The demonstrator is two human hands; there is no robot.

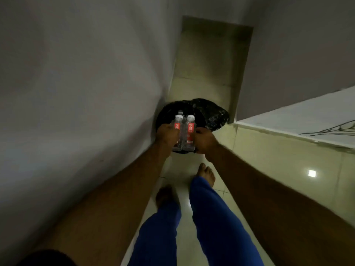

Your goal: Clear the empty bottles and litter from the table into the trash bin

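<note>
Several clear plastic bottles [184, 131] with red labels and white caps are pressed together between my two hands. My left hand [166, 134] grips them from the left side, and my right hand [204, 139] from the right. A third cap shows behind the front two. The bottles hang directly above a trash bin [163, 117] lined with a black plastic bag, which stands on the floor against the left wall. The bin's inside is mostly hidden by the bottles and my hands.
A grey wall [76, 83] runs close along the left. The bag's loose black plastic [213, 114] bulges to the bin's right. A white ledge [307, 120] juts in at the right. My bare feet [206, 174] stand on glossy pale tiles just before the bin.
</note>
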